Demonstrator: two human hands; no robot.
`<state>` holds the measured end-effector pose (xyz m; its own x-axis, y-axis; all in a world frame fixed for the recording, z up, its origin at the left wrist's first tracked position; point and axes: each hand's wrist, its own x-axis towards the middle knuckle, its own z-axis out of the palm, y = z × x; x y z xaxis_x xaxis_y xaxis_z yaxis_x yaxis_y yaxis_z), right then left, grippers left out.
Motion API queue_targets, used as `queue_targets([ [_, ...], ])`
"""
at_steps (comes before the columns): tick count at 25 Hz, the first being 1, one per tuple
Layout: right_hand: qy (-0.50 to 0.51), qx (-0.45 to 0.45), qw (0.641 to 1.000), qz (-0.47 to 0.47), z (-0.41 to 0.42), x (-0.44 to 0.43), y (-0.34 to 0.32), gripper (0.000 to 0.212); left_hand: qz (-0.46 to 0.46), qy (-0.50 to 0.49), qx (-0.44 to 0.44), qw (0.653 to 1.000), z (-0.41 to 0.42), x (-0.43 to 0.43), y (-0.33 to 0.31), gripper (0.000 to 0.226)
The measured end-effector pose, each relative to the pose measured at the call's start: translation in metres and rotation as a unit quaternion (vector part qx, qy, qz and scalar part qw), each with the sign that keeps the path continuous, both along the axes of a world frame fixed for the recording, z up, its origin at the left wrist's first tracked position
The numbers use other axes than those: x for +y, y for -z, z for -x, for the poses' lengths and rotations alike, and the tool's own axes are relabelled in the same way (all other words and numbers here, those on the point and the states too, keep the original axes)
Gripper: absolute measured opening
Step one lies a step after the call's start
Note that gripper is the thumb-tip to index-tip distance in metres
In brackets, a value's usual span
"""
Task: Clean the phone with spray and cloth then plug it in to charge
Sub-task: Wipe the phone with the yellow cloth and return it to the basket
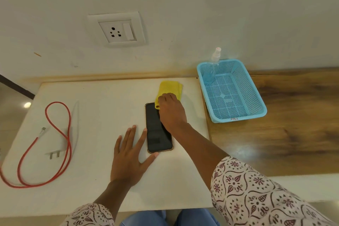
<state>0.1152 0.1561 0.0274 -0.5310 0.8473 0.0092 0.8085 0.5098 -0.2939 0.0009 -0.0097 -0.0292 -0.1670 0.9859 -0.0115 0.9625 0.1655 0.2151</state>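
Observation:
A black phone [156, 130] lies screen up on the white table [102, 101]. My right hand [171, 110] grips a folded yellow cloth [169, 88] at the phone's far end, and the cloth's near edge overlaps the phone's top corner. My left hand [130, 154] rests flat and open on the table, its thumb and fingertips touching the phone's left and near edges. A clear spray bottle [212, 66] with blue liquid leans in the far left corner of a blue basket [256, 108]. A red charging cable [60, 134] with a white plug adapter [56, 150] lies at the left.
A white wall socket [117, 30] with a switch sits on the wall above the table. The blue basket stands on a wooden surface [293, 124] to the right of the table. My patterned sleeves and blue-clad knees show at the bottom edge.

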Motion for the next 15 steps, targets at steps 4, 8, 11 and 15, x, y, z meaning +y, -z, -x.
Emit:
queue_targets([
  [4, -0.002, -0.028, 1.000, 0.007, 0.008, -0.008, 0.005, 0.037, -0.008, 0.004, 0.007, 1.000, 0.000, -0.001, 0.000, 0.075],
  [8, -0.014, -0.030, 0.999, 0.023, 0.023, -0.019, 0.010, 0.048, -0.010, 0.013, 0.006, 1.000, 0.002, 0.000, 0.001, 0.073],
  [11, -0.069, -0.032, 0.997, 0.013, 0.030, -0.030, 0.014, 0.049, -0.011, 0.016, 0.006, 1.000, 0.002, 0.000, 0.002, 0.073],
  [15, -0.158, -0.044, 0.986, 0.003, 0.015, -0.029, 0.015, 0.050, -0.016, 0.015, 0.001, 1.000, 0.002, -0.001, 0.000, 0.073],
])
